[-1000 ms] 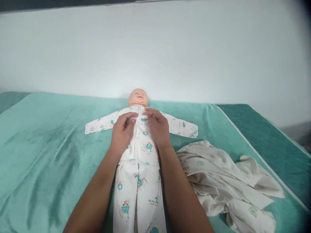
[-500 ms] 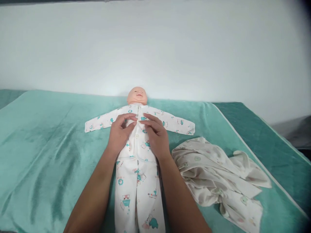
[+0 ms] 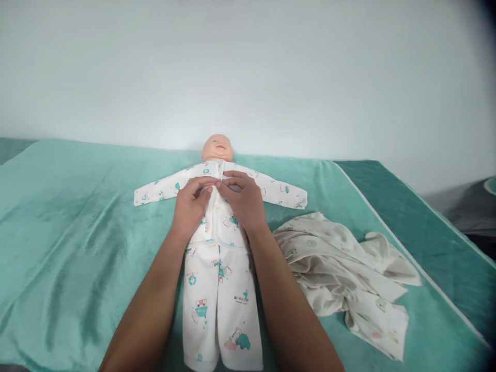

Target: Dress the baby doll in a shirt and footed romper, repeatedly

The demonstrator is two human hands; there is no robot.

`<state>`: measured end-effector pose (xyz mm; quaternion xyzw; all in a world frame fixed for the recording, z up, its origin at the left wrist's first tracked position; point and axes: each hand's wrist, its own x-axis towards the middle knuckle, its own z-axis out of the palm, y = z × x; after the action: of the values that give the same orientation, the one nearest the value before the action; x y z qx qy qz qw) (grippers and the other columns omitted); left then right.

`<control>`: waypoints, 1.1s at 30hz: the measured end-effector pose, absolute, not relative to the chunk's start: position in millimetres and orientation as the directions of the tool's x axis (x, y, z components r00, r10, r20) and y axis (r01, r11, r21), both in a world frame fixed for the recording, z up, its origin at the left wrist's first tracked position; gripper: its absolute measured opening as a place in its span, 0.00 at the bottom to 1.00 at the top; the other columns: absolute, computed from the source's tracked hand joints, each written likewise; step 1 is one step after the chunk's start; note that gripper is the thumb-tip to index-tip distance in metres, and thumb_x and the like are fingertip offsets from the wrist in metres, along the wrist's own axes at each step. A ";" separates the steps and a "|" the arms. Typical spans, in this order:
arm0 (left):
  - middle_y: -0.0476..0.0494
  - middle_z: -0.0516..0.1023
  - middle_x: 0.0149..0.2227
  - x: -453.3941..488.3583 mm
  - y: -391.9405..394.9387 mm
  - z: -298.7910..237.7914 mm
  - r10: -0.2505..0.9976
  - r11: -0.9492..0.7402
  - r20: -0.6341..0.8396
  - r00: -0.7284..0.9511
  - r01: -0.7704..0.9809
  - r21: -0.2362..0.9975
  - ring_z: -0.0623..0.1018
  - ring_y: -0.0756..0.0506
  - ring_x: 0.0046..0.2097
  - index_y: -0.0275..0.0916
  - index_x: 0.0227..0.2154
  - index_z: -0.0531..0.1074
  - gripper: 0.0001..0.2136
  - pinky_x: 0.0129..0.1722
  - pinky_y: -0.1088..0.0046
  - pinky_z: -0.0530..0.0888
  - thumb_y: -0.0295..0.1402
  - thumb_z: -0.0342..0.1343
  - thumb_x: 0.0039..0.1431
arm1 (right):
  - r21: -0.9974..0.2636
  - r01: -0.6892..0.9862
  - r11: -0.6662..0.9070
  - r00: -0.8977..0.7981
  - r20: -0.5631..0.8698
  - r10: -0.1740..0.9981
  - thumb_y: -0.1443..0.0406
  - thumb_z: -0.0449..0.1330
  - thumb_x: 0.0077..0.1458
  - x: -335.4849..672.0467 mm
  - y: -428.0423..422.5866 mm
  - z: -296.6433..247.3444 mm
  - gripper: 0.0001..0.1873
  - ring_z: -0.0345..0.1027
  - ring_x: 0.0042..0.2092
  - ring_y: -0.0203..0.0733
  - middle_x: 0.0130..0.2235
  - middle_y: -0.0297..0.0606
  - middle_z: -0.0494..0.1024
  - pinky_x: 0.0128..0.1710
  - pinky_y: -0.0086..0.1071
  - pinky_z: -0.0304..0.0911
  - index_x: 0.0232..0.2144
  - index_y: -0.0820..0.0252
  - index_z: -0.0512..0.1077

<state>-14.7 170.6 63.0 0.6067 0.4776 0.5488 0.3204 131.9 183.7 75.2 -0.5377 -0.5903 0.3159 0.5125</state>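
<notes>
A baby doll (image 3: 217, 149) lies on its back, arms spread, in a white printed button-front top (image 3: 231, 222) and matching trousers (image 3: 201, 310). At the chest, my left hand (image 3: 192, 204) pinches one front edge of the top along its opening. Opposite it, my right hand (image 3: 244, 199) has thumb and fingers closed on the other edge, and the fingertips of both hands meet at the middle. Whatever button lies under the fingers is hidden. One pale button (image 3: 216, 208) shows on the front strip just below my hands.
Crumpled cream printed baby clothes (image 3: 341, 268) lie to the right of my right forearm. Everything rests on a light green plush blanket (image 3: 77, 232) over a darker green cover (image 3: 418, 227). A white wall (image 3: 248, 72) rises behind the doll's head.
My right thumb and fingers have moved in against my left fingertips at the front opening. The view has shifted slightly, so more of the trouser legs shows.
</notes>
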 end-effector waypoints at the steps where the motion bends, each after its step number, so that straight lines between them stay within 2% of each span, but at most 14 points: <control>1: 0.44 0.83 0.49 -14.4 170.8 62.4 0.928 -0.341 0.367 -0.067 0.245 0.908 0.81 0.44 0.53 0.43 0.45 0.78 0.10 0.57 0.62 0.75 0.30 0.56 0.64 | -0.920 0.326 0.220 0.104 0.266 0.958 0.61 0.67 0.53 130.5 184.4 77.1 0.08 0.69 0.58 0.51 0.51 0.36 0.81 0.63 0.49 0.59 0.23 0.54 0.77; 8: 0.46 0.82 0.48 -10.6 169.9 64.8 0.844 -0.444 0.535 -0.046 0.502 0.743 0.76 0.44 0.55 0.45 0.46 0.78 0.11 0.55 0.63 0.74 0.27 0.53 0.66 | -0.904 0.356 0.238 0.116 0.295 0.949 0.64 0.65 0.53 128.5 183.0 78.6 0.05 0.68 0.57 0.49 0.50 0.37 0.81 0.62 0.46 0.60 0.26 0.55 0.77; 12: 0.46 0.82 0.47 -9.3 169.4 66.8 0.831 -0.453 0.556 -0.021 0.555 0.698 0.75 0.44 0.55 0.44 0.45 0.77 0.11 0.56 0.62 0.73 0.26 0.52 0.66 | -0.905 0.349 0.242 0.102 0.293 0.951 0.65 0.64 0.53 129.7 184.1 77.4 0.05 0.67 0.57 0.49 0.50 0.38 0.81 0.62 0.47 0.60 0.25 0.55 0.77; 17: 0.46 0.81 0.48 -10.6 169.8 66.9 0.859 -0.424 0.510 -0.044 0.496 0.758 0.75 0.43 0.55 0.45 0.46 0.78 0.11 0.57 0.62 0.72 0.29 0.52 0.67 | -0.889 0.340 0.306 0.050 0.343 0.938 0.64 0.64 0.55 129.9 185.3 73.6 0.04 0.66 0.59 0.50 0.52 0.38 0.80 0.63 0.48 0.59 0.28 0.54 0.77; 23: 0.44 0.81 0.49 -14.5 172.7 64.3 0.926 -0.331 0.362 -0.103 0.235 0.914 0.78 0.43 0.55 0.44 0.46 0.77 0.10 0.58 0.62 0.71 0.35 0.56 0.66 | -0.844 0.354 0.403 -0.024 0.422 0.906 0.64 0.61 0.59 131.5 188.2 66.7 0.06 0.66 0.59 0.49 0.54 0.39 0.79 0.63 0.49 0.59 0.32 0.53 0.78; 27: 0.45 0.80 0.51 -12.2 172.7 64.5 0.930 -0.308 0.351 -0.111 0.289 0.906 0.76 0.43 0.56 0.45 0.46 0.77 0.11 0.57 0.63 0.71 0.32 0.59 0.62 | -0.824 0.366 0.432 -0.025 0.455 0.890 0.66 0.59 0.59 133.0 187.9 65.1 0.06 0.66 0.61 0.48 0.57 0.40 0.77 0.64 0.49 0.59 0.38 0.54 0.76; 30: 0.46 0.80 0.49 -10.2 172.1 64.9 0.920 -0.324 0.374 -0.112 0.317 0.892 0.77 0.43 0.56 0.46 0.45 0.77 0.10 0.57 0.63 0.71 0.29 0.58 0.62 | -0.758 0.453 0.470 -0.080 0.490 0.868 0.70 0.54 0.61 131.6 185.9 65.4 0.15 0.62 0.65 0.47 0.62 0.39 0.73 0.66 0.50 0.56 0.47 0.51 0.73; 33: 0.47 0.80 0.48 -9.3 171.8 65.1 0.913 -0.343 0.394 -0.105 0.323 0.882 0.76 0.44 0.57 0.46 0.45 0.76 0.10 0.60 0.61 0.70 0.28 0.57 0.62 | -0.704 0.540 0.461 -0.122 0.477 0.870 0.70 0.51 0.63 129.0 184.3 65.5 0.16 0.59 0.66 0.49 0.64 0.37 0.71 0.66 0.51 0.55 0.47 0.50 0.73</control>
<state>-9.3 171.8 65.1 0.6119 0.5051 0.5452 0.2704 129.0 184.3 65.5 -0.4855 -0.7264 0.1831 0.4506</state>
